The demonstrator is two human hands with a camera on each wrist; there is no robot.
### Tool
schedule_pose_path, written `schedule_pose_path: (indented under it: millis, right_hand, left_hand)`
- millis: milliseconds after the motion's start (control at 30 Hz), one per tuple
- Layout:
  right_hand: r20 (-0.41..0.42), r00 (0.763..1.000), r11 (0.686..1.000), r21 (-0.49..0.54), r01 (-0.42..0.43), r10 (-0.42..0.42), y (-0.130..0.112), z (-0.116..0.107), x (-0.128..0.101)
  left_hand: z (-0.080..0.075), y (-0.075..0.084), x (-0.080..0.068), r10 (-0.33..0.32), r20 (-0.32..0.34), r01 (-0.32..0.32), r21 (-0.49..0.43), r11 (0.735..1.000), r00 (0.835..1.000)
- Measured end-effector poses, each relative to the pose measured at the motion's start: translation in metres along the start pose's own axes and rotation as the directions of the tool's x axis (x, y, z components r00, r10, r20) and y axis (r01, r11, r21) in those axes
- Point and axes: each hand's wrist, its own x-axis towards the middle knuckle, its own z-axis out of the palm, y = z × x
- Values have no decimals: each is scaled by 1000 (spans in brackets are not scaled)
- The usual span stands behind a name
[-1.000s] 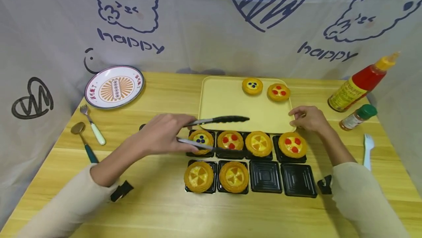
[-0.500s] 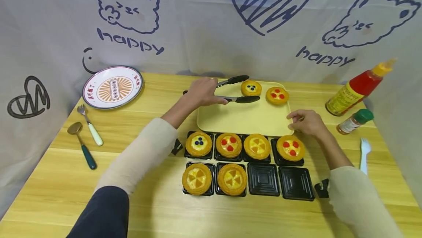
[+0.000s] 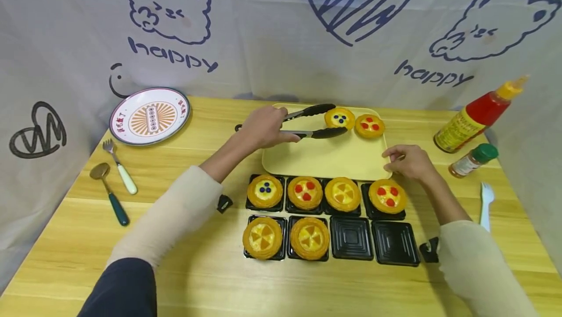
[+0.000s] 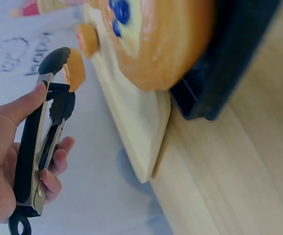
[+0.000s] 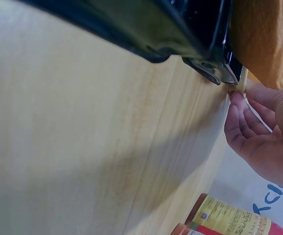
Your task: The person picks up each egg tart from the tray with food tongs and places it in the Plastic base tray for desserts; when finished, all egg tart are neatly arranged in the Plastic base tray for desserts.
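My left hand [image 3: 269,126] grips black-tipped metal tongs [image 3: 312,121] over the far side of the yellow tray [image 3: 320,158]. The tong tips lie on either side of a blueberry tart [image 3: 339,118]; the left wrist view shows the tart [image 4: 75,71] between the tips of the tongs [image 4: 46,132]. Beside it sits a red-dotted tart [image 3: 370,126]. My right hand [image 3: 406,161] pinches the tray's near right corner, and its fingers [image 5: 242,120] curl round the rim [image 5: 243,81]. In front of the tray, two rows of black cups hold several tarts; two cups [image 3: 351,237] [image 3: 393,242] stand empty.
A patterned plate [image 3: 150,115], a fork [image 3: 120,166] and a spoon [image 3: 110,190] lie at the left. A sauce bottle [image 3: 476,117], a spice jar [image 3: 471,161] and a white fork [image 3: 484,205] stand at the right. A printed cloth walls the table.
My left hand has carried the tongs from above the black cups to the tray's far side and brought their tips around the blueberry tart. My right hand has stayed on the tray corner.
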Motion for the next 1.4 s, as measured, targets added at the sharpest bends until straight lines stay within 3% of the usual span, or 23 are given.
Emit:
schedule_pose_path:
  millis: [167,300,567,833,1133,1267,1400]
  right_hand:
    - [1,1000,1000,2,-9,9,0,-1,0]
    - [1,1000,1000,-8,6,-6,0,-3,1]
    - [8,1000,1000,-4,15,-15,1,-4,1]
    - [12,1000,1000,-5,3,-3,0,-5,2]
    - [2,1000,1000,-1,1,-1,-1,-2,1]
    - [2,1000,1000,-6,8,-8,0,-2,0]
    - [3,1000,1000,-13,14,-14,1,-1,0]
  left_hand:
    - [-7,2,-48,97,-48,-99,-39,994,994]
    - [-8,10,-84,193,-62,-196,-49,979,979]
    - [5,29,-123,310,-12,-310,-65,949,951]
    - [20,51,-133,399,90,-399,-16,917,912]
    - [24,53,-134,368,120,-375,43,926,922]
    - [19,51,-133,377,124,-380,2,925,918]
    - [9,47,-125,373,86,-367,-72,927,924]
